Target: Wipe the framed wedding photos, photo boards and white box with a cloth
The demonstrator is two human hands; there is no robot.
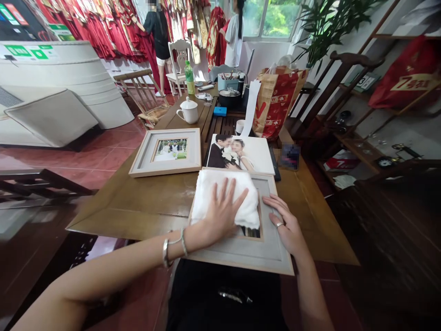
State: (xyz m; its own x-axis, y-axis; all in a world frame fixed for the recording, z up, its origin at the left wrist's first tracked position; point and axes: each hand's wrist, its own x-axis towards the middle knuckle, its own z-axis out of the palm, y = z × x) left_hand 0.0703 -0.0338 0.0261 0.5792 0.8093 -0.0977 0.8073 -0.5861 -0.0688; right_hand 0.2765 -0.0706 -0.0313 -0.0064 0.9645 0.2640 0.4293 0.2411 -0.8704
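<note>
The left hand [222, 212] lies flat on a white towel [203, 191], fingers apart. The right hand [286, 227], thumb apart, touches a picture frame [248, 253]. One red bag [396, 76] says "7".

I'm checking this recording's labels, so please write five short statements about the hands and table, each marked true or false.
1. The left hand lies flat on the folded white cloth. True.
2. The right hand grips a cup. False: it rests on the right side of the near frame.
3. The white lidded mug stands beyond the framed photo. True.
4. The green-capped bottle lies on its side. False: it stands upright.
5. The white cloth lies on the near frame. True.
</note>
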